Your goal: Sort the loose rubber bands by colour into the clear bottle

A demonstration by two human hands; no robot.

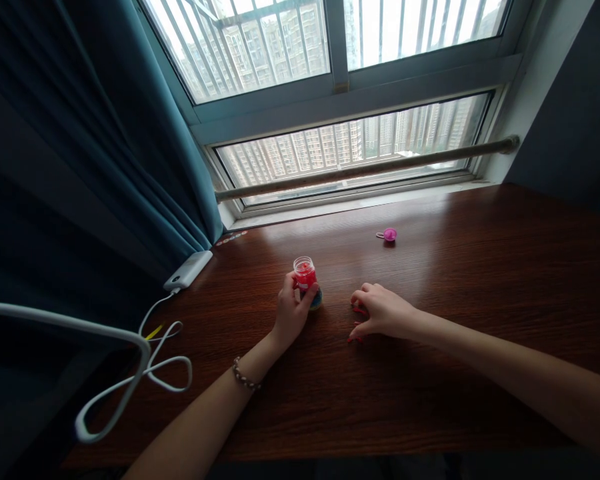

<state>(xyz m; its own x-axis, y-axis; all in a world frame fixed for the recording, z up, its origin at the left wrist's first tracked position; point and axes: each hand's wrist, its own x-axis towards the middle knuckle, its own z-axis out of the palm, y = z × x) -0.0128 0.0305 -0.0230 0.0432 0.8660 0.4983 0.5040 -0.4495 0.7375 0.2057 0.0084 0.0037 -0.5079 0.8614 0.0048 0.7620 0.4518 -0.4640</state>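
My left hand (294, 307) is wrapped round a small clear jar (305, 272) with red contents, its open mouth facing up. The jar's lower part shows a blue and yellow patch, partly behind my thumb. To the right, my right hand (380, 312) is low over the table, thumb and fingers apart in a curved shape. Some small thin red pieces (360, 311) lie between and under those fingertips, partly hidden. Farther back is a small pink cap (390, 235) with a pale loop at its left side.
The brown wooden table (480, 267) reaches to a barred window (360, 140) with a rail. At the left lie a white power bank (188, 271), a looped white cable (180, 360) and a yellow strip (154, 333), near a blue curtain (180, 187).
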